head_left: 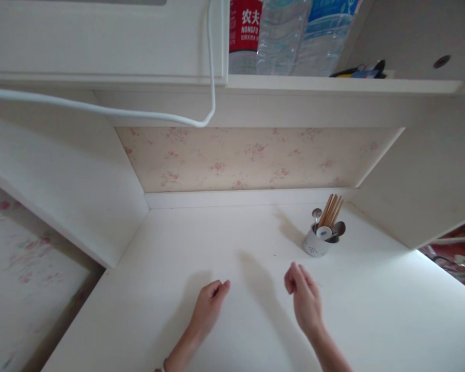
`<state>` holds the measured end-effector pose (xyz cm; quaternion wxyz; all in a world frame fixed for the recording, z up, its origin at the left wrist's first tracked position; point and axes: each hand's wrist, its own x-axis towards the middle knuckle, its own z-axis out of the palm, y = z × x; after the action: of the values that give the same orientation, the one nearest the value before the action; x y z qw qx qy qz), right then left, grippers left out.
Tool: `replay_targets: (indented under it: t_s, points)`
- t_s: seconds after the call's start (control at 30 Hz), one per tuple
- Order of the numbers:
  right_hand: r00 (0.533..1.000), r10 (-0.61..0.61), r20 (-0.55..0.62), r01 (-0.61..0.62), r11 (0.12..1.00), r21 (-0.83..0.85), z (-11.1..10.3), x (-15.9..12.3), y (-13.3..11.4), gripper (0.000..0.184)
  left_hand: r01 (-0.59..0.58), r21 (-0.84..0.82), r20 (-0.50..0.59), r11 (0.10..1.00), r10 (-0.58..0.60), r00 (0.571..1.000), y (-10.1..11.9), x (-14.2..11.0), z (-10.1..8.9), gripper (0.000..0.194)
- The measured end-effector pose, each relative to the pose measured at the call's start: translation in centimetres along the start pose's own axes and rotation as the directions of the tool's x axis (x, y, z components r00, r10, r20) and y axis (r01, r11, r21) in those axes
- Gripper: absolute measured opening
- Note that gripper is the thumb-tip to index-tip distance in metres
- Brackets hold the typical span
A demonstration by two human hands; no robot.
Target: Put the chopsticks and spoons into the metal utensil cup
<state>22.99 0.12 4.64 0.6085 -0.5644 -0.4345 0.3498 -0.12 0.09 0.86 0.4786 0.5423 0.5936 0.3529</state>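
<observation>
My left hand (209, 305) hovers over the white desk top (372, 310) with its fingers loosely curled and nothing visible in them. My right hand (304, 297) is a little to the right, fingers also curled inward, empty as far as I can see. Just beyond my right hand stands a small white perforated utensil holder (315, 244) with wooden chopsticks (330, 209) and spoons (338, 228) sticking out of it. Neither hand touches the holder.
A floral back panel (248, 157) closes the desk niche, with white side walls left and right. On the shelf above stand plastic water bottles (282, 36). A white cable (139, 113) hangs across the upper left. Floral bedding (23, 258) lies at the left.
</observation>
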Motion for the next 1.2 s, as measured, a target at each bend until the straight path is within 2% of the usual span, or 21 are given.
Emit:
replay_targets:
  t_s: [0.07,0.17,0.23,0.3,0.43,0.73,1.2]
  points:
    - [0.985,0.079,0.153,-0.083,0.996,0.021,4.0,-2.0,0.5,0.049,-0.004,0.0,0.022,1.0,0.004,1.0,-0.3,0.3,0.2,0.051]
    - [0.931,0.152,0.333,-0.167,0.986,0.016,8.9,-4.3,2.2,0.053,-0.012,-0.025,0.03,1.0,0.013,0.999,-1.0,0.5,0.0,0.047]
    - [0.893,0.114,0.436,-0.1,0.993,-0.054,10.9,-5.3,3.3,0.053,-0.017,-0.057,0.022,0.998,0.018,1.0,-1.6,0.5,-0.3,0.042]
    - [0.869,0.064,0.491,-0.004,0.993,-0.121,11.8,-5.9,4.1,0.051,-0.023,-0.078,0.008,0.997,0.023,1.0,-1.9,0.5,-0.5,0.038]
    - [0.854,0.062,0.516,0.035,0.984,-0.177,11.4,-6.2,4.7,0.049,-0.059,-0.055,0.025,0.997,0.06,0.998,-1.7,0.2,-0.4,0.036]
    - [0.873,0.027,0.488,0.065,0.983,-0.17,11.0,-6.3,4.9,0.049,-0.075,-0.01,-0.001,0.997,0.075,0.997,-1.5,0.1,-0.3,0.035]
    - [0.866,0.047,0.498,0.053,0.982,-0.183,11.0,-6.2,5.0,0.048,-0.083,-0.005,0.019,0.997,0.083,0.996,-1.7,0.0,-0.3,0.034]
